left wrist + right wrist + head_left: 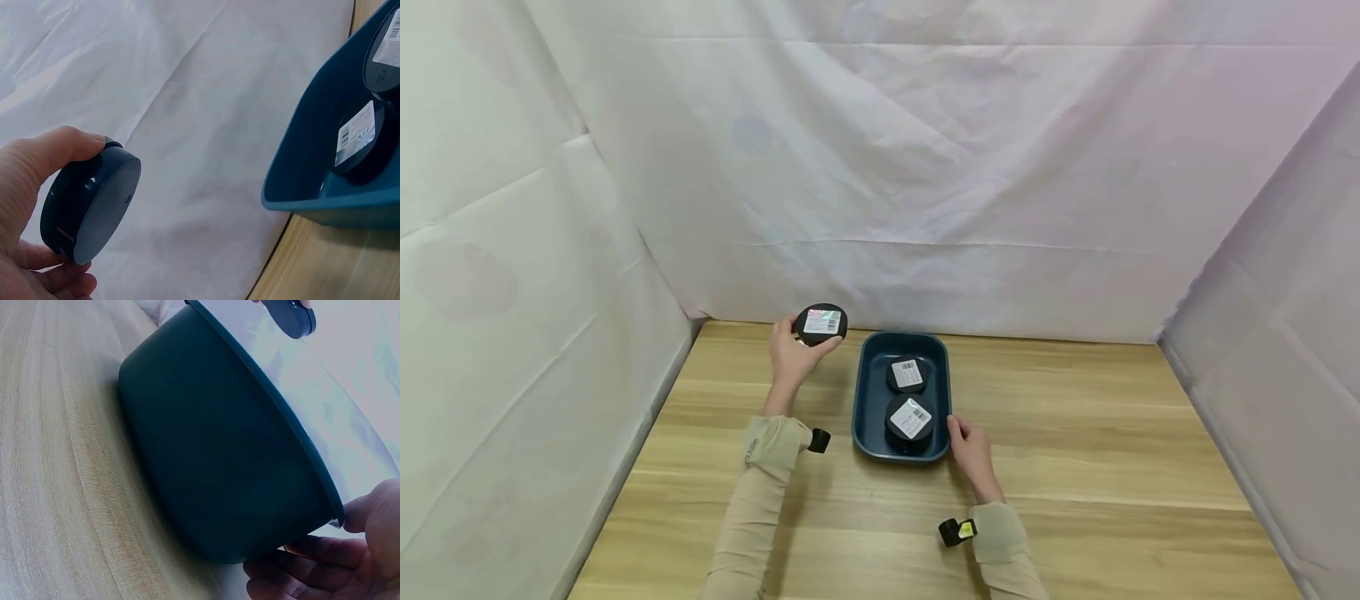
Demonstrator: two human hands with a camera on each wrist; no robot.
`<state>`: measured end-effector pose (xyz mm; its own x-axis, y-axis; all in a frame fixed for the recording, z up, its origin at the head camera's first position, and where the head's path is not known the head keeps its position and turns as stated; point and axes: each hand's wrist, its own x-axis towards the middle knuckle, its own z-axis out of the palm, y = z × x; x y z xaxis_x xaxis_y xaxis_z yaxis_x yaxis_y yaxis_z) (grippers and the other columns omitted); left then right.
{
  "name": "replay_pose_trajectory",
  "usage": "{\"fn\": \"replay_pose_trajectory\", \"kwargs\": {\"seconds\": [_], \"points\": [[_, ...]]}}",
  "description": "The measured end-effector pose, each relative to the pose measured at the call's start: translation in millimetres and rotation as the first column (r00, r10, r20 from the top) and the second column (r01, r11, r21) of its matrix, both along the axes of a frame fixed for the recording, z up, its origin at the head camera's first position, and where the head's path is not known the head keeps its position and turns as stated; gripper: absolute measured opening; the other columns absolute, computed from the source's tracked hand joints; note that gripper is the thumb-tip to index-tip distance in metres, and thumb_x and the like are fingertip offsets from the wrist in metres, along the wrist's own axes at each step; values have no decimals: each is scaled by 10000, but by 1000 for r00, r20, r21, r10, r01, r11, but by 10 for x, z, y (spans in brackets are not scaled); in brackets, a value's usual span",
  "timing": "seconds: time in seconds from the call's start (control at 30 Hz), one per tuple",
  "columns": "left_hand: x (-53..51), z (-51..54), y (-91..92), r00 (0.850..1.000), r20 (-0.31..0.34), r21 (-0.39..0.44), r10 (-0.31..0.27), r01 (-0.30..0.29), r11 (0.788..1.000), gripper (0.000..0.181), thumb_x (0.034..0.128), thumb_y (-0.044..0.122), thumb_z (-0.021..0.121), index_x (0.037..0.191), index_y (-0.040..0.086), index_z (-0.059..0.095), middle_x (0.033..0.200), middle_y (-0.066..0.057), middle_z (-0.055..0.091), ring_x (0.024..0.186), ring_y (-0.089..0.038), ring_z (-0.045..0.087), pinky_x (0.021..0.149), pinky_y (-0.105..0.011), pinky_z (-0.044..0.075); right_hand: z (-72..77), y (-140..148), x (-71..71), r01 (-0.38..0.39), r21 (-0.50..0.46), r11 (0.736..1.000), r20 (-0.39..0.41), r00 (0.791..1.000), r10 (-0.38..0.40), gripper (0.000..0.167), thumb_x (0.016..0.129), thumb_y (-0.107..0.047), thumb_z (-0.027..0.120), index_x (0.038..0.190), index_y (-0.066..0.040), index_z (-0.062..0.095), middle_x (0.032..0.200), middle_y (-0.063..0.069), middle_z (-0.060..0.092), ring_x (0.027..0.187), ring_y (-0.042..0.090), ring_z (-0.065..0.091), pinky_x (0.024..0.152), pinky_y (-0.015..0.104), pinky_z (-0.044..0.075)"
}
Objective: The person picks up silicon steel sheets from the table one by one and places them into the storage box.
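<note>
My left hand [792, 360] holds a round black case [822, 323] by its edge, raised left of a dark blue plastic bin [862, 417]. A white barcode label faces up on it; in the left wrist view the thumb lies along one side of the case [94, 200] and fingers along the other. My right hand [972, 454] grips the bin at its right side, thumb at the rim and fingers against the outer wall in the right wrist view. Inside the bin sit a smaller round labelled case [907, 374] and a larger one [910, 418] nearer the front.
The bin stands on a wood-grain table [1097, 467] near its back edge. A white cloth [925, 167] hangs behind the table, with more white cloth on both sides. Each wrist carries a small black camera mount.
</note>
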<state>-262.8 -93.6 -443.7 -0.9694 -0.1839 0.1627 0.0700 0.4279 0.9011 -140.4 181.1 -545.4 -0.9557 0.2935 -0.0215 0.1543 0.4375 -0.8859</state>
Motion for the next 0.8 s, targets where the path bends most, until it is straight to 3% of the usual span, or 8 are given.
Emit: {"fn": "replay_pose_trajectory", "kwargs": {"seconds": [0.17, 0.4, 0.6, 0.8], "points": [[-19, -37, 140, 1000, -6, -11, -24, 24, 1000, 793, 656, 300, 844, 1258, -53, 468, 1213, -217, 457, 1115, -350, 422, 963, -496, 363, -3, -38, 0, -9, 24, 1000, -20, 1000, 10, 303, 967, -150, 514, 1075, 95, 658, 921, 186, 667, 807, 231, 563, 699, 322, 500], [-27, -130, 375, 997, -62, 0, -45, 45, 999, 731, 623, 240, 870, 1188, -67, 522, 1155, -224, 496, 1073, -355, 455, 935, -479, 386, 19, -63, 19, -9, 0, 1000, -23, 1000, 9, 299, 967, -138, 511, 1064, 104, 657, 907, 190, 660, 787, 219, 545, 686, 303, 487], [-19, -135, 505, 995, -54, 1, -78, 78, 997, 732, 650, 252, 853, 1217, -50, 504, 1173, -222, 481, 1090, -348, 441, 940, -479, 386, 41, -115, 26, -38, -8, 999, -27, 999, 37, 314, 975, -150, 501, 1074, 108, 650, 868, 196, 645, 774, 219, 543, 664, 291, 482], [-2, -127, 617, 993, -27, -21, -117, 116, 993, 748, 669, 273, 842, 1252, -42, 495, 1185, -215, 484, 1089, -340, 457, 938, -469, 402, 39, -144, 31, -42, -14, 999, -12, 999, 42, 323, 981, -164, 495, 1097, 98, 645, 953, 197, 659, 819, 228, 551, 733, 340, 499]]}}
